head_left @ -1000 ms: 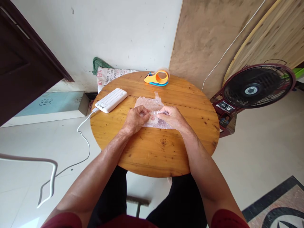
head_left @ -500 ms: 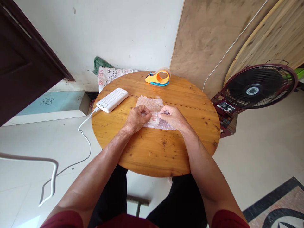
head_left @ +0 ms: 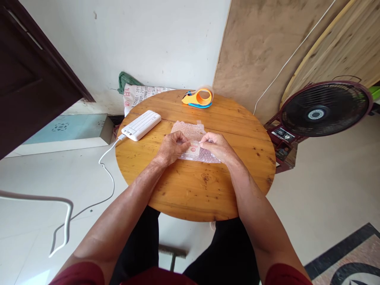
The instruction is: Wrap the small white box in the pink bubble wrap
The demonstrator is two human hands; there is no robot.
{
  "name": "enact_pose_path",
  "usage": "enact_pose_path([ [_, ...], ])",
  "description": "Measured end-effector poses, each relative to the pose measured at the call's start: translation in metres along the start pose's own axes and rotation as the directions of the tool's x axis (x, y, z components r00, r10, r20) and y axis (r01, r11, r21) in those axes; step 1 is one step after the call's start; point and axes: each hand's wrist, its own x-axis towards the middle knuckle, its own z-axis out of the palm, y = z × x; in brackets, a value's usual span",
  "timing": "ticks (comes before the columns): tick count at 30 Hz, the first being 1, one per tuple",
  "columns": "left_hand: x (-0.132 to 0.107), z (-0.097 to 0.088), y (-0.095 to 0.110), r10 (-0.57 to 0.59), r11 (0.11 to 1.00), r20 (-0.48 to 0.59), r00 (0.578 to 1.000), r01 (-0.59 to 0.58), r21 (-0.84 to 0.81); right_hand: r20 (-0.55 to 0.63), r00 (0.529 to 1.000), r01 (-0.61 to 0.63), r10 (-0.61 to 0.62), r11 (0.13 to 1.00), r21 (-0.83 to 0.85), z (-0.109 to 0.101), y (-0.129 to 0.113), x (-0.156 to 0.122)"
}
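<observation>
Since half a second ago the two hands have come a little closer to each other, and between them a small reddish flat piece [head_left: 194,149] now shows more clearly than before. Everything else on the round wooden table [head_left: 192,190] has stayed in its place.

The left hand [head_left: 172,147] lies on the left part of the bubble wrap [head_left: 190,130]. Its fingers are bent inward and narrow, and they pinch the wrap at the reddish piece. The right hand [head_left: 215,146] lies on the right part of the wrap. Its fingers are also bent and close together, with the tips pressing on the wrap just beside the reddish piece. What exactly this piece is, I cannot tell; it is too small. The wrap itself lies flat in the middle of the table, a little toward the far edge. One part of it shows beyond the hands and another part shows under the right wrist.

Near the left edge of the table lies a white power bank [head_left: 141,125], and a white cable [head_left: 108,174] goes from it down to the floor. At the far edge stands an orange tape dispenser [head_left: 198,97], well apart from the hands. Behind the table, against the wall, a printed sack [head_left: 139,93] leans. To the right of the table stands a dark fan [head_left: 325,109] on the floor.
</observation>
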Motion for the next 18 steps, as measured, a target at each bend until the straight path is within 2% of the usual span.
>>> enact_pose_path([
  [6,0.002,0.0,-0.001,-0.011,0.997,0.032,0.999,0.013,-0.081,0.009,1.0,0.015,-0.014,0.997,-0.081,-0.003,0.01,0.005],
  [11,0.002,0.001,0.001,-0.046,0.986,0.068,0.997,0.056,-0.154,-0.054,0.98,0.175,-0.19,0.962,-0.21,-0.001,0.021,0.01],
  [14,0.002,0.001,0.0,-0.04,0.988,0.06,0.997,0.048,-0.146,-0.055,0.927,0.342,-0.37,0.899,-0.274,0.001,0.016,0.008],
  [18,0.004,0.001,-0.004,-0.041,0.99,0.069,0.997,0.05,-0.135,0.006,0.801,0.564,-0.598,0.752,-0.34,0.001,0.003,0.0],
])
